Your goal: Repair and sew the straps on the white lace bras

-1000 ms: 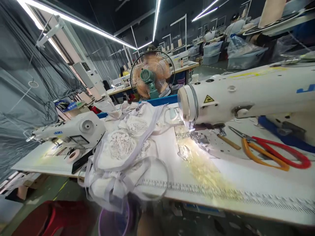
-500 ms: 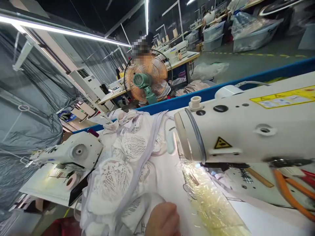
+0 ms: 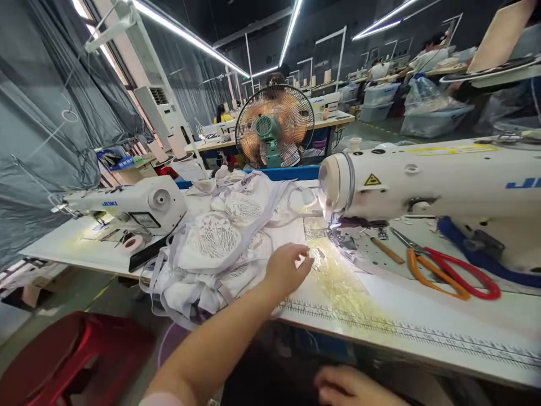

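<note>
My left hand (image 3: 289,268) is over the table just left of the sewing machine's needle area, fingers bent, with a gap between thumb and forefinger. Its fingertips are beside a small, dark-outlined object (image 3: 318,259) on the yellowish clear tape (image 3: 344,287); what that object is I cannot make out. A heap of white bras with lace cups (image 3: 215,237) lies left of this hand. Below the table's front edge, my right hand (image 3: 353,386) shows loosely bent fingers, apart and holding nothing visible. The white sewing machine (image 3: 380,180) stands at the right, its needle lamp lit.
Scissors with orange and red handles (image 3: 456,273) lie under the machine arm, near a wooden-looking stick (image 3: 387,251). A ruler strip (image 3: 414,330) runs along the table's front edge. Another sewing machine (image 3: 127,206), a red stool (image 3: 76,355) and a fan (image 3: 274,127) stand around.
My view has levelled and taken in more of the table. My left hand has moved from a closed shape at the bras to the needle area, its fingers apart. My right hand has come into view.
</note>
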`<state>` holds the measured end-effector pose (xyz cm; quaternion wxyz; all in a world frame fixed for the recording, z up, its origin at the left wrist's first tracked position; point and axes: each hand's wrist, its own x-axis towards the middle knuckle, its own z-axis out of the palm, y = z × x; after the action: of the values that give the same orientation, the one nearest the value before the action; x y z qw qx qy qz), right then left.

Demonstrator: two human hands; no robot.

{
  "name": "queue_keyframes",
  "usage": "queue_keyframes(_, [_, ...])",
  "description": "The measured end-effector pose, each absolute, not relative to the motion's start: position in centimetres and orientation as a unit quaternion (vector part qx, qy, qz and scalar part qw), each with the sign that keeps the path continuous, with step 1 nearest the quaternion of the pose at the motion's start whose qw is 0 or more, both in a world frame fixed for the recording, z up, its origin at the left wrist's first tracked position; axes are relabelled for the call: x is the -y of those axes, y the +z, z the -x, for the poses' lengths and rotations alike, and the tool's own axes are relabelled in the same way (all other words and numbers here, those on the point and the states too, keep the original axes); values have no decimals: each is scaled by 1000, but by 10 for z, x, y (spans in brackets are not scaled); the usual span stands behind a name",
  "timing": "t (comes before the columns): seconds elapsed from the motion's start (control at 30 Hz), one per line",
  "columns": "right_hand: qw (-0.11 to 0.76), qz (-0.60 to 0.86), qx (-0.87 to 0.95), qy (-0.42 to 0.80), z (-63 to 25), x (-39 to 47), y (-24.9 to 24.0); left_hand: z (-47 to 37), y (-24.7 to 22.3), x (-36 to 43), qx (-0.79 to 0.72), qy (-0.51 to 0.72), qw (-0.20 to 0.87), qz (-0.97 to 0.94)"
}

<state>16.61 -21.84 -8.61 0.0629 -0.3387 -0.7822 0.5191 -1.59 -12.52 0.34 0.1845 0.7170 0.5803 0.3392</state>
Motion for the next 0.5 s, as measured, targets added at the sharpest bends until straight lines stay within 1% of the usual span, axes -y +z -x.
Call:
queue_keyframes(0.03, [68, 347, 782, 514, -178, 217, -73, 11, 3, 111, -597, 338, 244, -685])
queue_keyframes(0.07, [86, 369, 779, 499, -190, 213, -60, 5, 2, 97, -604, 342, 269, -668])
queue_keyframes(0.1, [128, 405, 773, 470, -202, 207, -47, 1, -1, 84, -606, 349, 285, -655])
queue_keyframes(0.17, [206, 497, 755, 375, -220, 193, -29, -7, -8, 61, -616, 366, 308, -626])
queue_keyframes(0.23, [252, 586, 725, 259, -228, 177, -23, -13, -12, 46, -620, 390, 320, -601])
queue_keyframes(0.27, [256, 616, 713, 216, -228, 170, -25, -15, -14, 40, -617, 403, 325, -592])
queue_keyframes(0.33, [228, 647, 709, 165, -225, 160, -34, -16, -13, 33, -602, 426, 338, -584])
queue_keyframes(0.5, [137, 691, 703, 99, -215, 158, -48, -13, -13, 21, -540, 442, 374, -610])
